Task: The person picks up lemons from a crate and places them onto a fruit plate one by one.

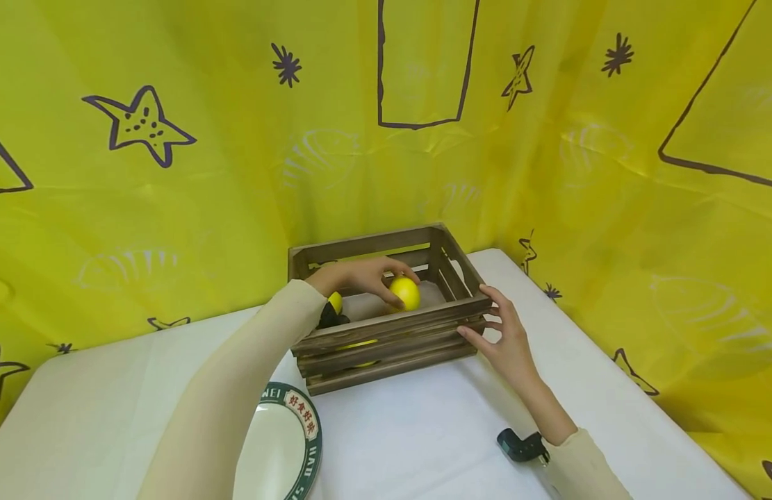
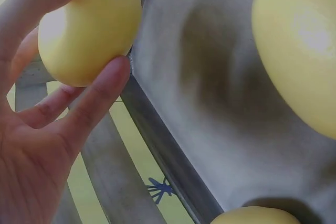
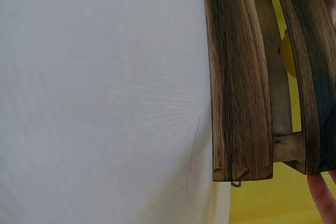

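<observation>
My left hand [image 1: 367, 276] reaches over the left part of a brown slatted wooden crate [image 1: 392, 326]. It holds a smooth, rounded yellow fruit [image 1: 406, 293] between thumb and fingers; what kind of fruit is not plain. In the left wrist view, this fruit [image 2: 92, 30] shows a greenish tinge at one end. Another large yellow fruit [image 2: 299, 40] appears beside it, with part of one more [image 2: 257, 216] at the lower edge. My right hand [image 1: 507, 340] grips the crate's near right corner, fingers on the end rail and thumb on the front.
A white plate with a green lettered rim [image 1: 312, 444] lies in front of the crate, partly behind my left sleeve. The white-covered table [image 1: 398, 430] meets a yellow patterned curtain [image 1: 223, 208] behind and at the right. A black wrist camera [image 1: 520, 446] sits at my right wrist.
</observation>
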Action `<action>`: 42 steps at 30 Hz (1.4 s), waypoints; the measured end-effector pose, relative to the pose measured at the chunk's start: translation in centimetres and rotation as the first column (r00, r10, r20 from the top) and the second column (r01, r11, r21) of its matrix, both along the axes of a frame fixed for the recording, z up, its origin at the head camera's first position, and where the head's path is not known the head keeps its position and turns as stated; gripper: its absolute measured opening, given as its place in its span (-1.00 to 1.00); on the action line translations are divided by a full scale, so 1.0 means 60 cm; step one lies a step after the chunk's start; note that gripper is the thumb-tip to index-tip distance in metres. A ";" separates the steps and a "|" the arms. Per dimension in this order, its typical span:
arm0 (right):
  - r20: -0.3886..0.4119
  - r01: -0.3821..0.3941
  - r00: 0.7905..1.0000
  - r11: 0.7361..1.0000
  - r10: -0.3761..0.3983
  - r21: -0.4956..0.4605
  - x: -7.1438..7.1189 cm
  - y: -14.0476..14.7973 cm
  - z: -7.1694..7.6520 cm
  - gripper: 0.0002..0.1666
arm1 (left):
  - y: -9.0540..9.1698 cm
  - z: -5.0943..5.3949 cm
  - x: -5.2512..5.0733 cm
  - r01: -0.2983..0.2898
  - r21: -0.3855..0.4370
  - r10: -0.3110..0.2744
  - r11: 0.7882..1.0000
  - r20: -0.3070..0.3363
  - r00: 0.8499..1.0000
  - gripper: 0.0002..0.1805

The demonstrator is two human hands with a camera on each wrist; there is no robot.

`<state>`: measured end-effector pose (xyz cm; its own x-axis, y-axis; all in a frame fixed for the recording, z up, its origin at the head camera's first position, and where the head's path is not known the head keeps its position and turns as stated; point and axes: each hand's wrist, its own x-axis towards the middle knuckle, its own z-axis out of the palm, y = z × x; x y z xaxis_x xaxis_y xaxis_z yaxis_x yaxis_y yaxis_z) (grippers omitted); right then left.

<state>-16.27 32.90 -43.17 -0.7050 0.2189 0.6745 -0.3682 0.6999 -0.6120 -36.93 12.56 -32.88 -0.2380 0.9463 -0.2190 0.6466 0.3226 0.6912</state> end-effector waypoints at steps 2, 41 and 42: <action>-0.007 0.004 1.000 1.000 -0.004 -0.002 0.000 -0.001 0.001 0.02 | 0.001 0.002 -0.001 0.008 0.023 -0.008 1.000 -0.020 1.000 -0.41; -0.049 0.003 0.999 1.000 -0.002 0.004 0.016 -0.027 0.037 -0.05 | -0.001 0.029 -0.002 -0.327 0.400 0.274 0.856 0.185 0.944 -0.34; -0.045 0.005 0.999 1.000 -0.005 0.001 0.015 -0.024 0.033 -0.04 | -0.001 0.031 -0.003 -0.332 0.409 0.271 0.850 0.199 0.942 -0.33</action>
<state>-15.37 31.46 -41.20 -0.6731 0.2218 0.7055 -0.3914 0.7025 -0.5944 -37.08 12.51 -31.03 -0.5252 0.8386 0.1447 0.4615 0.1378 0.8764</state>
